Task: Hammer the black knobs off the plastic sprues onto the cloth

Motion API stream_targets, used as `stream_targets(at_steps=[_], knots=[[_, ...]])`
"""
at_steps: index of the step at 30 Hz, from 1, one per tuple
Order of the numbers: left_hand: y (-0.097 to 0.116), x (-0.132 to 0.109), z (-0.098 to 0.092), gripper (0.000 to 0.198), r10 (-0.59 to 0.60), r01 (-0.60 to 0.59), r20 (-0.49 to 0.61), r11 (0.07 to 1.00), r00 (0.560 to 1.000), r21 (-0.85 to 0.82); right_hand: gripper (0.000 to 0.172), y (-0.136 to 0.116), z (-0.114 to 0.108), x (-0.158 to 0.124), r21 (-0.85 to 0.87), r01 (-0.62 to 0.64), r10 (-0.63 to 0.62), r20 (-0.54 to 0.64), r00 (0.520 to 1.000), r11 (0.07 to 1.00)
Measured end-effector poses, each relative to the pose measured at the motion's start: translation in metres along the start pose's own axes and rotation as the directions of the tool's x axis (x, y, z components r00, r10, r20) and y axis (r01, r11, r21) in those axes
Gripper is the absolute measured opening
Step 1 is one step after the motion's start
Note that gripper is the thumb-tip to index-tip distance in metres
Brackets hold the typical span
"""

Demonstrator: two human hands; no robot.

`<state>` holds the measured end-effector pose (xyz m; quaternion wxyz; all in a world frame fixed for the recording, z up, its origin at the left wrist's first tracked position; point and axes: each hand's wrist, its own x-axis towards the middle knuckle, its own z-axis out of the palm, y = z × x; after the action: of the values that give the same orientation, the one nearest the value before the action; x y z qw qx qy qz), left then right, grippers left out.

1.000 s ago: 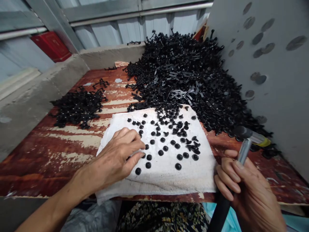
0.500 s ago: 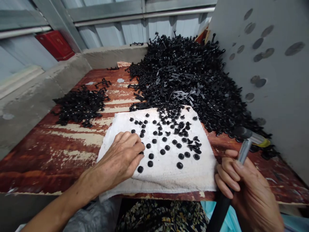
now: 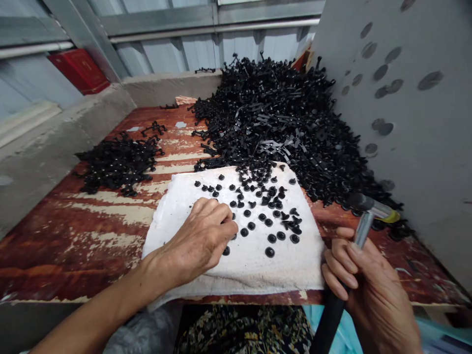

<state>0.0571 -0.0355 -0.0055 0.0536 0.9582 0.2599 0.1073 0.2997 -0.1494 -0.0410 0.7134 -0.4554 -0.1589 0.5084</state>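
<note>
A white cloth [image 3: 254, 275] lies at the front of the worktop, with several small round black pieces [image 3: 269, 252] spread over it, most showing a raised centre. My left hand [image 3: 206, 233] is over the cloth's left half, fingers curled and pressed together among the black pieces. Whatever lies under its fingertips is hidden. At the right edge of the cloth, my right hand [image 3: 372, 280] is wrapped round a hammer [image 3: 363, 230] with a metal neck and black grip. The hammer's head, dark at one end and yellow at the other, points up.
A big heap of black linked parts [image 3: 273, 113] fills the back right, spilling to the cloth's edge. A smaller pile [image 3: 118, 164] sits left on the worn red-brown worktop [image 3: 110, 216]. A grey panel [image 3: 413, 128] stands at right, a low concrete ledge [image 3: 92, 118] at left.
My left hand has moved right across the cloth, covering some of the black pieces. My right hand keeps its hold on the hammer. The whole view has shifted slightly.
</note>
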Motion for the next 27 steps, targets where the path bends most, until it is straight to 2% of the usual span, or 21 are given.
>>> stream_targets(at_steps=[9,17,23,27], knots=[[0.005,0.007,-0.001,0.013,-0.037,0.038,0.031,0.997,0.999,-0.06,0.02,0.001,-0.002,0.001,0.012,0.002,-0.003,0.021,1.0,1.0],[0.011,0.017,0.008,0.018,0.032,-0.031,0.042,0.999,0.999,-0.013,0.02,0.0,0.001,0.0,0.033,0.011,-0.011,0.004,1.0,0.999],[0.016,0.014,0.008,0.019,0.062,-0.062,0.021,0.997,0.998,-0.04,0.021,0.002,-0.002,0.002,0.049,0.0,-0.002,0.023,1.0,0.999],[0.019,0.008,0.001,0.014,0.037,-0.036,0.01,0.997,0.999,-0.067,0.02,0.002,-0.003,0.001,0.042,-0.005,0.004,0.012,1.0,0.999]])
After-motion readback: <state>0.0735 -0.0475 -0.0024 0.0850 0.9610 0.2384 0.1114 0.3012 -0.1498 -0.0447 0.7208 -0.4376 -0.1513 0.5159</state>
